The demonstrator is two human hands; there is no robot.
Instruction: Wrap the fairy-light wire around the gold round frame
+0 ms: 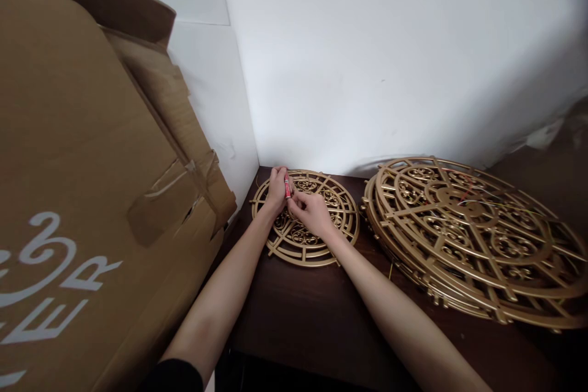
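Observation:
A small red tube (287, 186) stands out between the fingers of my left hand (276, 188), which is closed around it. My right hand (311, 213) is pinched at the tube's lower end; whatever sits between its fingertips is too small to make out. Both hands are over a round gold metal lattice (307, 255) with scrollwork and spokes, lying flat on the dark brown table (294, 306). My hands and wrists hide part of its left and middle.
To the right, several larger gold lattice discs (478, 251) lie stacked, with thin wires across the top one. A big cardboard box (92, 135) rises close on the left. Behind the table stands a white wall (358, 61).

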